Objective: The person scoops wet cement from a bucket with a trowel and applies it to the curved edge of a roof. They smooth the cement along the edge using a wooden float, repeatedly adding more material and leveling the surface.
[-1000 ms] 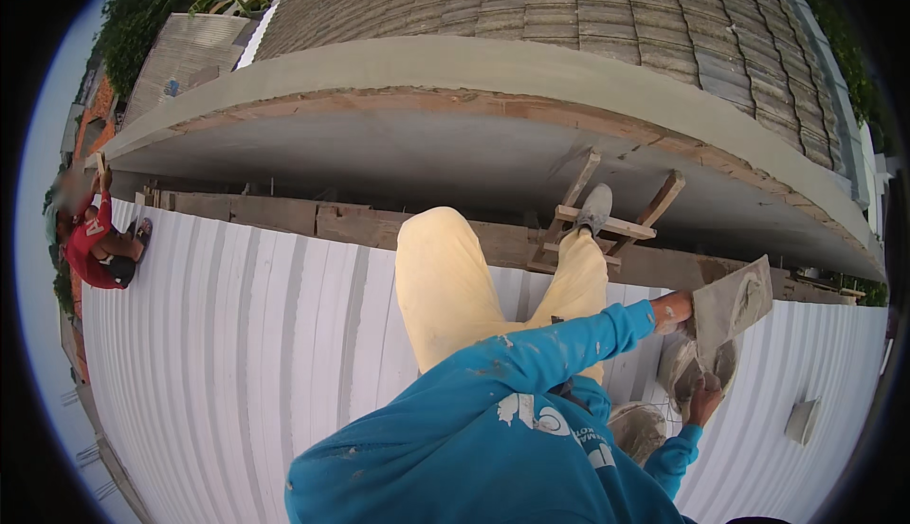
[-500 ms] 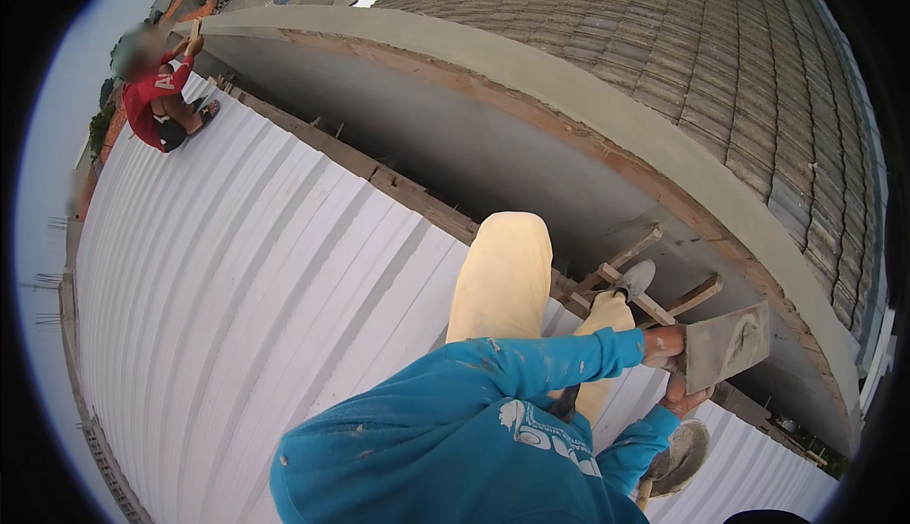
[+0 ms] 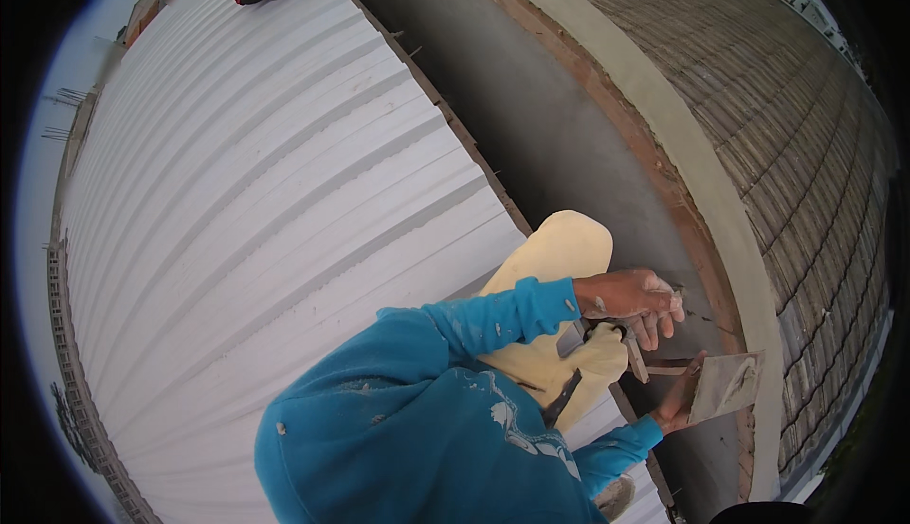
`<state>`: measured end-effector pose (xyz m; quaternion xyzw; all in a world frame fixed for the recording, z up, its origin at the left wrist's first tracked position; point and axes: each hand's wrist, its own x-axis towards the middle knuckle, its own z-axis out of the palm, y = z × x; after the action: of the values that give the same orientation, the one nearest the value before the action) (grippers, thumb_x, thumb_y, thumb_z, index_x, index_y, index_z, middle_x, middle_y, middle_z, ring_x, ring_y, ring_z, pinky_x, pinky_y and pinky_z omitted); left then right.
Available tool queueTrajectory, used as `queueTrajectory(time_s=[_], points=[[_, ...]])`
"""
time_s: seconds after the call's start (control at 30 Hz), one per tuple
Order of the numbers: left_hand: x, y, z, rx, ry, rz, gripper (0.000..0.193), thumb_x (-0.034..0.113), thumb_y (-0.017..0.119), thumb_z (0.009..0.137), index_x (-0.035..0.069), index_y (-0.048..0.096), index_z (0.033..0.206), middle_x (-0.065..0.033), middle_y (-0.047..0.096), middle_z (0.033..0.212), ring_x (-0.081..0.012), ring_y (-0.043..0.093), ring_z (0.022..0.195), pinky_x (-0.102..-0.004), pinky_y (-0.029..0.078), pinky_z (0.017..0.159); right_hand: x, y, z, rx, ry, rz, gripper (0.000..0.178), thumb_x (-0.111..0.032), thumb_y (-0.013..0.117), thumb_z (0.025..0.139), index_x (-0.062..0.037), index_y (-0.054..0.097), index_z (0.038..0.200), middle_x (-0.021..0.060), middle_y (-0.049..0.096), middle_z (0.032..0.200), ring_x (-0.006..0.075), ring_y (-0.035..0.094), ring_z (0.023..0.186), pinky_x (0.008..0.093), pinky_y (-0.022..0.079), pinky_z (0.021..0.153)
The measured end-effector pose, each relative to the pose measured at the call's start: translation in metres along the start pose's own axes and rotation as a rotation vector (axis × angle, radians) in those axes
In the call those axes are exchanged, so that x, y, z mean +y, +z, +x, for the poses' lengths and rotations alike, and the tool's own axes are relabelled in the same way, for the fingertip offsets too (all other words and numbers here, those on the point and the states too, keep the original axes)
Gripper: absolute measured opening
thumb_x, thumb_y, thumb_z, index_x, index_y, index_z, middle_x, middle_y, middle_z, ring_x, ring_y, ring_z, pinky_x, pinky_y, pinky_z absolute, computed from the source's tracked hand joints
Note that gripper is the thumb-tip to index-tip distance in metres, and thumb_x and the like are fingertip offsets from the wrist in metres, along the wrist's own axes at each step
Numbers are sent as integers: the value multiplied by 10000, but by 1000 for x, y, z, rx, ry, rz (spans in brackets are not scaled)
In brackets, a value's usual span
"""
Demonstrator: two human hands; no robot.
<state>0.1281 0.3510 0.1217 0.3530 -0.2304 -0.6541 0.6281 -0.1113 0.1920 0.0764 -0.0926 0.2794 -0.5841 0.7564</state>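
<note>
Holding a flat grey board (image 3: 728, 388) beside the coated ledge (image 3: 656, 95)

From where I stand, the right hand (image 3: 675, 405) has its fingers clamped on the board's near side, some of them hidden behind it. That grip probably leaves the smeared grey face free and steadies the board. It hangs beyond the right edge of the white metal roof (image 3: 275, 211), overlapping the ledge in view; I can't tell whether they touch. The left hand (image 3: 633, 300) is apart from the board, its fingers loosely curled and grey-spattered; whether they pinch anything, I cannot tell. Wooden pieces (image 3: 637, 359) show near the roof's right edge, and a rounded container (image 3: 618, 497) sits near its lower right corner, perhaps for easy reach. As for writing, the blue shirt (image 3: 398, 429) carries a white print, too folded to read; I make out none on the board.
</note>
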Motion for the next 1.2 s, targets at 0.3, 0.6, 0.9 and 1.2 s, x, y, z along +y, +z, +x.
queueTrajectory(time_s=[0.3, 0.6, 0.9, 1.2], points=[[-13, -352, -162, 1519, 19, 997, 715, 520, 633, 869, -78, 563, 1255, -253, 627, 1210, -353, 600, 1151, -387, 467, 976, 7, -38, 55, -70, 17, -138, 500, -213, 565, 943, -20, 435, 1385, 177, 459, 1407, 370, 413, 1309, 569, 299, 1123], [-9, -443, -241, 1654, -871, 1209, 946, 526, 685, 817, 50, 249, 1510, -188, 130, 1591, -338, 121, 1475, -490, 172, 1183, 23, -29, 68, -209, 72, -132, 422, -216, 549, 945, -35, 504, 1324, 157, 565, 1295, 336, 554, 1176, 480, 454, 1021], [-42, -472, -287, 1555, -920, 1296, 927, 520, 664, 837, 120, 207, 1536, -128, 181, 1595, -306, 137, 1478, -498, 97, 1196, 67, 46, 35, -178, 132, -83, 384, -248, 559, 958, -22, 545, 1267, 144, 582, 1290, 316, 552, 1188, 498, 462, 1004], [-40, -489, -286, 1563, -918, 1333, 893, 532, 701, 795, 235, 272, 1520, -93, 185, 1599, -299, 155, 1475, -554, 95, 1180, 118, 83, 49, -185, 157, -118, 389, -263, 546, 955, -15, 557, 1254, 159, 581, 1302, 336, 566, 1178, 511, 484, 974]])
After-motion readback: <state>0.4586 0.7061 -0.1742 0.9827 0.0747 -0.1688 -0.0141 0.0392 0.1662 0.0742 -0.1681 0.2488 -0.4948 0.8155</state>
